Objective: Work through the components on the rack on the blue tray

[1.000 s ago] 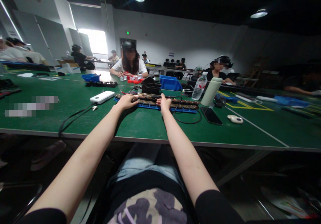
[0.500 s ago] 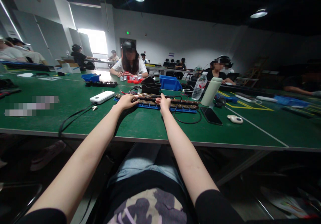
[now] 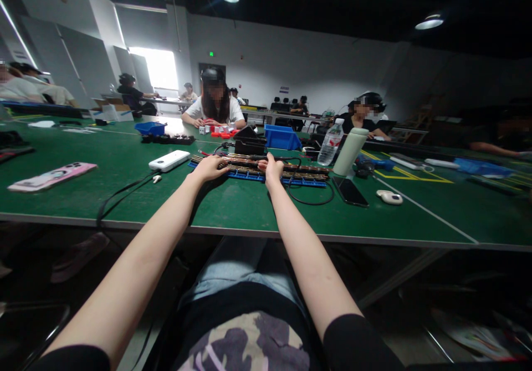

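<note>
A long strip assembly with thin copper-coloured rods (image 3: 303, 172) lies across the green table in front of me, on a blue plastic base (image 3: 245, 175). My left hand (image 3: 211, 167) rests over its left part, fingers stretched along the rods and slightly bent. Near the middle, my right hand (image 3: 272, 168) touches the strip from its near side, thumb raised and fingers pointing left, apart from the thumb. Neither hand visibly lifts anything. A black cable (image 3: 320, 203) passes by my right hand and loops on the table. Small details between the hands are too dim to make out.
Behind the strip stand a black box-like holder (image 3: 249, 142) and a blue bin (image 3: 282, 137). To the right are a water bottle (image 3: 330, 143), a green flask (image 3: 349, 153) and a black phone (image 3: 350, 191). A white power bank (image 3: 169, 161) lies left. People sit across the table.
Both hands stay almost in place on the strip; my right hand's fingers shift very slightly. The phone at the far left, blurred out before, now shows clearly.
</note>
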Tool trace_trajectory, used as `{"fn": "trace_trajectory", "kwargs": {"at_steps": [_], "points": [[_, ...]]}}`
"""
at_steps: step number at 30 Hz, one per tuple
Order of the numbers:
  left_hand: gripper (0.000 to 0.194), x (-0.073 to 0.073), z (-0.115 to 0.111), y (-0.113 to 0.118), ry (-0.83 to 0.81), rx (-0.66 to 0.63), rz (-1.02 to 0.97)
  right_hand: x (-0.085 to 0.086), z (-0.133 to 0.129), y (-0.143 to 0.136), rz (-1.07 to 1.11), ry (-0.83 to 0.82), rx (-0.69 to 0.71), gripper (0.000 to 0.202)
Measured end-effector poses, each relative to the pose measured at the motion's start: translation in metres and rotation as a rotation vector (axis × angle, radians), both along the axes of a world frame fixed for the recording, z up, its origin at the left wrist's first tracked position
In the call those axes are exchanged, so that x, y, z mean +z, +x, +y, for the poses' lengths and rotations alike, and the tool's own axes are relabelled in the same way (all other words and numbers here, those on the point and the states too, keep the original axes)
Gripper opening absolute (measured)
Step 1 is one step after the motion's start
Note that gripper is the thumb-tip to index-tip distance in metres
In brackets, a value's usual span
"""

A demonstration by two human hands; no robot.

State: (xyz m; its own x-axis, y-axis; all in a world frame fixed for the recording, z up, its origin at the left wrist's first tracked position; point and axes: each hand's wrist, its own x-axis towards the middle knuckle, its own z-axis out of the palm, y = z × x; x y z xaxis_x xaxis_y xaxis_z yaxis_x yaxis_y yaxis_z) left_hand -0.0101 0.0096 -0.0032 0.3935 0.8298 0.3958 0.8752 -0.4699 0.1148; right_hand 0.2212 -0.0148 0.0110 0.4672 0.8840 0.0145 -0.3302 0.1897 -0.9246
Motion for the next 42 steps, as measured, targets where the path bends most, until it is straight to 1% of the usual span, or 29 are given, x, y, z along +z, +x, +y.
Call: {"fn": "trace_trajectory", "kwargs": {"at_steps": [7, 11, 17, 28, 33, 42], "points": [[0.043, -0.0016, 0.0025, -0.0007, 0.008, -0.007, -0.004, -0.0035, 0.0032, 0.0011, -0.055, -0.021, 0.0, 0.031], [0.044, -0.0021, 0.0031, -0.0009, 0.001, -0.003, -0.003, -0.0049, 0.004, 0.0009, -0.043, -0.025, 0.007, 0.034], [0.044, -0.0023, 0.0035, -0.0012, 0.01, -0.011, 0.009, -0.0045, 0.0029, 0.0009, -0.039, -0.002, 0.019, 0.032], [0.043, -0.0042, 0.0056, -0.0023, 0.014, -0.018, -0.018, -0.0053, 0.0057, 0.0003, -0.016, -0.031, 0.018, 0.026], [0.046, -0.0037, 0.0045, -0.0021, 0.013, -0.005, 0.018, -0.0047, 0.0037, 0.0006, -0.025, -0.034, 0.024, 0.028], [0.043, -0.0041, 0.0049, -0.0021, 0.017, 0.0, 0.008, -0.0046, 0.0026, 0.0008, -0.057, -0.047, 0.015, 0.029]]}}
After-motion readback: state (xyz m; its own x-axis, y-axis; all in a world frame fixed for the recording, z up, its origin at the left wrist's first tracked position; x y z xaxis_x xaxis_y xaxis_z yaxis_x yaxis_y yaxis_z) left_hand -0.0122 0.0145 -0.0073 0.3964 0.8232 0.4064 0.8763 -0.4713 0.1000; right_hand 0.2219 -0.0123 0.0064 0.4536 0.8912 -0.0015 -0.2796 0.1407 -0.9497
